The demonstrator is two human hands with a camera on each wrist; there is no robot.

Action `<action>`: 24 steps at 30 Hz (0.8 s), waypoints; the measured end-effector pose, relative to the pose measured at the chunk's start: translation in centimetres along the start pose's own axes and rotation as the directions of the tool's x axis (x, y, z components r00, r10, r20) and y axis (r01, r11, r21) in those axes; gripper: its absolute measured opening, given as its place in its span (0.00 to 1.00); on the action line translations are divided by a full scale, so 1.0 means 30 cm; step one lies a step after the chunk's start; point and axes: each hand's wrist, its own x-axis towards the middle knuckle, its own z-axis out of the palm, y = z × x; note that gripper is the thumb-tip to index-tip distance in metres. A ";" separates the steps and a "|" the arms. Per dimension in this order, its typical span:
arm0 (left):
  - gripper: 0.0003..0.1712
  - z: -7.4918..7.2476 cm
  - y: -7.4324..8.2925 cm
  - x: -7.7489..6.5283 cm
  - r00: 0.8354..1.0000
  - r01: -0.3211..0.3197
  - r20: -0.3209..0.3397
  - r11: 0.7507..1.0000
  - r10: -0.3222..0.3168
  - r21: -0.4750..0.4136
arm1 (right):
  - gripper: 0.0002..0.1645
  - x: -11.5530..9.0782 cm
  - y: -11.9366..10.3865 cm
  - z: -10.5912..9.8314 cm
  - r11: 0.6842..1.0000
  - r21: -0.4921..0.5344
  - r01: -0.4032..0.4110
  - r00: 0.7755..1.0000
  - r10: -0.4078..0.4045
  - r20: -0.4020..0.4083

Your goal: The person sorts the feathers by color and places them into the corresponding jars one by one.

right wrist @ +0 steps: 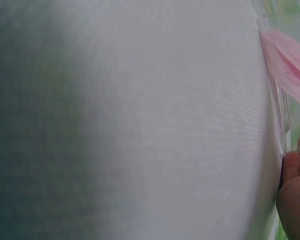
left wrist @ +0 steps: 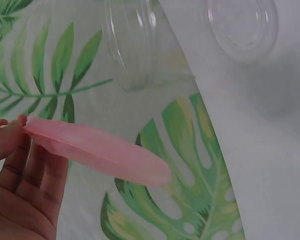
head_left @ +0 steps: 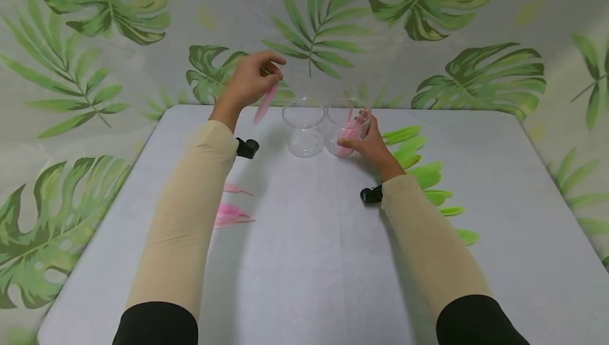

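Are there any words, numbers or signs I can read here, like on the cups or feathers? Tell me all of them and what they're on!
There are none to read: the clear cups, pink feathers, green feathers and leafy cloth show no writing.
Any marks on the black wrist cameras are too small to read.

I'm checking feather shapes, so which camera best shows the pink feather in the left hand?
The left wrist view: the pink feather appears large and lengthwise, pinched by the left hand. The head view shows it much smaller, slanting below the hand; the right wrist view doesn't include it.
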 end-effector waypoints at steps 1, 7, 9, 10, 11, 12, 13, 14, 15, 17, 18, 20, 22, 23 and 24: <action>0.21 0.009 0.009 0.007 1.000 -0.004 0.000 1.000 0.004 -0.001 | 0.64 0.000 0.002 0.000 1.000 -0.002 -0.004 1.000 0.004 0.000; 0.19 0.061 0.081 0.049 0.997 -0.053 -0.053 0.997 0.051 -0.055 | 0.63 0.001 0.014 -0.001 1.000 -0.015 -0.008 1.000 0.008 0.003; 0.18 0.083 0.108 0.062 0.994 -0.077 -0.084 0.992 0.069 -0.104 | 0.62 0.001 0.015 -0.001 1.000 -0.017 -0.013 1.000 0.013 0.007; 0.18 0.095 0.120 0.068 0.992 -0.091 -0.098 0.988 0.079 -0.127 | 0.62 0.001 0.015 -0.001 1.000 -0.015 -0.013 1.000 0.013 0.011; 0.17 0.108 0.131 0.073 0.989 -0.111 -0.113 0.982 0.095 -0.152 | 0.62 0.001 0.015 0.000 1.000 -0.014 -0.013 1.000 0.014 0.014; 0.17 0.122 0.141 0.079 0.986 -0.129 -0.125 0.977 0.108 -0.172 | 0.62 0.001 0.015 0.000 1.000 -0.010 -0.013 1.000 0.013 0.018; 0.17 0.136 0.149 0.083 0.984 -0.142 -0.133 0.971 0.118 -0.191 | 0.62 0.000 0.014 0.001 1.000 -0.009 -0.012 1.000 0.012 0.021; 0.17 0.150 0.157 0.087 0.983 -0.152 -0.138 0.968 0.125 -0.202 | 0.62 -0.001 0.013 0.002 1.000 -0.001 -0.009 1.000 0.009 0.026; 0.17 0.164 0.161 0.092 0.982 -0.157 -0.142 0.964 0.128 -0.213 | 0.62 -0.002 0.012 0.003 1.000 0.008 -0.006 1.000 0.006 0.030; 0.16 0.190 0.167 0.100 0.979 -0.169 -0.154 0.958 0.135 -0.232 | 0.62 -0.003 0.009 0.004 1.000 0.017 -0.006 0.999 0.006 0.035; 0.16 0.204 0.170 0.105 0.979 -0.165 -0.160 0.956 0.128 -0.244 | 0.62 -0.003 0.009 0.003 1.000 0.019 -0.007 0.999 0.006 0.035; 0.16 0.231 0.173 0.114 0.975 -0.172 -0.182 0.945 0.124 -0.279 | 0.63 -0.002 0.008 -0.001 1.000 0.014 -0.008 1.000 0.007 0.030; 0.16 0.260 0.178 0.123 0.972 -0.182 -0.199 0.928 0.121 -0.325 | 0.63 0.000 0.008 -0.005 1.000 0.002 -0.009 1.000 0.009 0.016; 0.16 0.277 0.180 0.128 0.971 -0.187 -0.204 0.921 0.122 -0.341 | 0.63 0.000 0.009 -0.006 1.000 0.000 -0.011 1.000 0.011 0.009; 0.15 0.293 0.180 0.132 0.971 -0.189 -0.204 0.914 0.120 -0.358 | 0.63 0.002 0.010 -0.007 1.000 0.000 -0.010 1.000 0.010 0.004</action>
